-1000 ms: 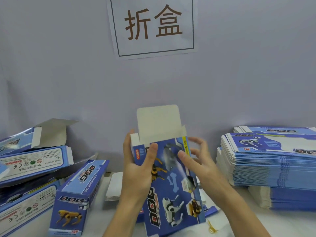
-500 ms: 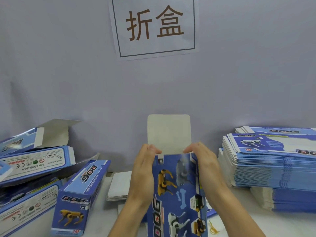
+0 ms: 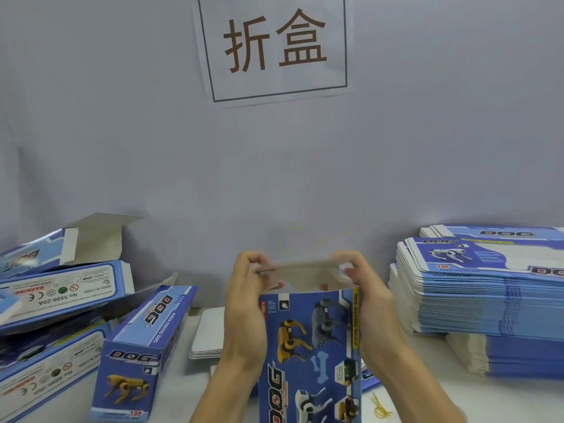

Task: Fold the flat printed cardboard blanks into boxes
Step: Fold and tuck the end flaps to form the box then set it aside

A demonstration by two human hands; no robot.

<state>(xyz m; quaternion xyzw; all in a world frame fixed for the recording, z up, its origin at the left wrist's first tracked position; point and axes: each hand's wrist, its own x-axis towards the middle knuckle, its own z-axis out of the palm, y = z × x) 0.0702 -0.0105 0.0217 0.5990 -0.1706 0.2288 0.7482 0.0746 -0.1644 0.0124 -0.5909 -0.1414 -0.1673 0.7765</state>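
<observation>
Box in hand: a blue printed box (image 3: 309, 346) is held upright in the middle foreground, above the white table (image 3: 427, 401); its front panel, printed with yellow and grey robot dogs and the word DOG, is turned toward the camera.
Top flap: the plain grey-brown flap (image 3: 305, 273) at the box's upper end is seen bent over toward the camera, lying nearly level across the opening; it is blurred.
Left hand: the left hand (image 3: 247, 306) is wrapped round the box's left edge, and its curled fingertips are set on the left end of the flap.
Right hand: the right hand (image 3: 366, 300) is closed round the right edge, with its fingers curled over the flap's right end.
Flat blanks: a tall stack of flat blanks (image 3: 479, 297) is piled on the table at the right, well apart from the held box, with a lower stack (image 3: 512, 355) in front of it.
Folded boxes: a finished box (image 3: 143, 346) is laid on the table just left of the left forearm, and more boxes (image 3: 61, 288) are heaped at the far left, one with its flap open.
White pieces: a small pile of white cards (image 3: 209, 334) is seen behind the left wrist.
Rubber band: a yellow band (image 3: 380, 407) is left on the table by the right forearm.
Wall sign: a paper sign (image 3: 274, 47) with two brown characters is fixed to the grey wall.
</observation>
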